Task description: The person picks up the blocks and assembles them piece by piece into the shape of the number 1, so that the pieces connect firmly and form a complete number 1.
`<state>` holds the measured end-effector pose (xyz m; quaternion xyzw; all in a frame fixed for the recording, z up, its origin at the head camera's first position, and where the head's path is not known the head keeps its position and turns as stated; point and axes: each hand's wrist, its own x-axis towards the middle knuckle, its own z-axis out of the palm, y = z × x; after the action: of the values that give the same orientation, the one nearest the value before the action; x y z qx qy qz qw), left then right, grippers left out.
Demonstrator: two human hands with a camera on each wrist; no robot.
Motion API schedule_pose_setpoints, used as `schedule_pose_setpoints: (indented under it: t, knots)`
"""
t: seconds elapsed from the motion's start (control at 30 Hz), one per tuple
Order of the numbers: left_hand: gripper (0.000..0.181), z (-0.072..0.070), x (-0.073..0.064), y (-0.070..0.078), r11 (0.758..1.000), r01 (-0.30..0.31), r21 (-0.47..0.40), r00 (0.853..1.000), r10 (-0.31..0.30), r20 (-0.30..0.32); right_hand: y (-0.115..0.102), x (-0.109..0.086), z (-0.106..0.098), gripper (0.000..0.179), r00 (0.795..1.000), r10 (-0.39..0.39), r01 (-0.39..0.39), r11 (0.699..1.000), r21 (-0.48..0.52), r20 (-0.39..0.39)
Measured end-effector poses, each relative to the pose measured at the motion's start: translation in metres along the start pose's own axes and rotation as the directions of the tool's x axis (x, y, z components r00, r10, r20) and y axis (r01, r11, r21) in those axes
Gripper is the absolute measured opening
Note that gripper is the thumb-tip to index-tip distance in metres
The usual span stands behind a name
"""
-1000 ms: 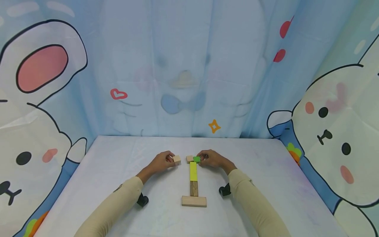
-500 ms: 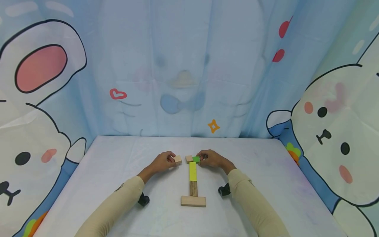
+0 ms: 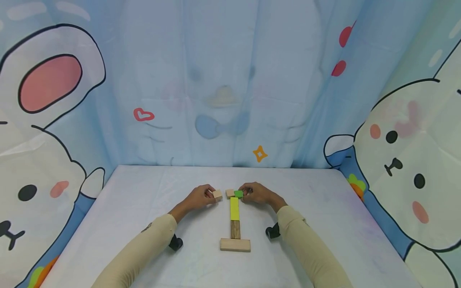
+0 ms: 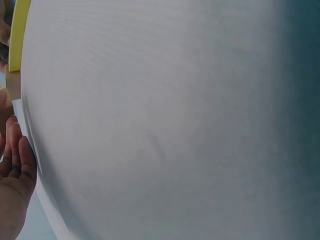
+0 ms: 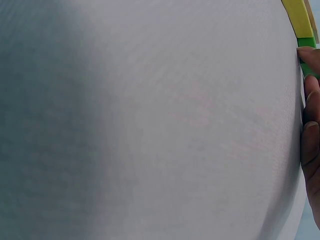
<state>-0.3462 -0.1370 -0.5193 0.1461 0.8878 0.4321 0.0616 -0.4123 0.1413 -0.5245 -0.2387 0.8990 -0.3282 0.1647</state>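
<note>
My left hand (image 3: 200, 197) pinches a small plain wooden block (image 3: 217, 195) between thumb and fingers. Just right of it, with a narrow gap between, a second plain wooden block (image 3: 229, 193) lies on the table against a green block (image 3: 239, 194). Fingers of my right hand (image 3: 257, 193) pinch the green block at its right end; the right wrist view shows a thumb (image 5: 309, 54) on it. A yellow block (image 3: 234, 209) runs toward me from that pair, followed by a brown wooden block (image 3: 235, 229) and a wide plain block (image 3: 235, 245) lying crosswise.
All the blocks lie on a white-covered table (image 3: 306, 256). Behind it hangs a blue curtain (image 3: 223, 48) printed with cartoon figures. Black wrist cameras, one on the left (image 3: 175, 243) and one on the right (image 3: 273, 231), hang under the forearms.
My left hand has moved slightly to the right with its plain block, narrowing the gap to the other plain block. The right hand and the blocks on the table have stayed put.
</note>
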Motion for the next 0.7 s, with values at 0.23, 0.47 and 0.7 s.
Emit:
schedule_pose_setpoints:
  t: [0.23,0.47,0.7]
  knots:
    - [0.034,0.0009,0.0007,0.0019,1.0,-0.006,-0.005,1.0,0.006,0.005,-0.0011,0.0,0.0001,0.035,1.0,0.003,-0.003,1.0,-0.002,-0.005]
    - [0.034,0.0022,0.0014,0.0062,1.0,0.005,0.001,1.0,-0.005,0.005,-0.0012,-0.0001,-0.0004,0.036,1.0,0.009,-0.009,1.0,-0.006,-0.008]
    - [0.034,0.0046,0.0037,0.0081,0.999,0.036,0.005,0.999,-0.036,0.004,-0.0016,-0.0004,0.001,0.035,1.0,0.026,-0.026,1.0,-0.005,-0.006]
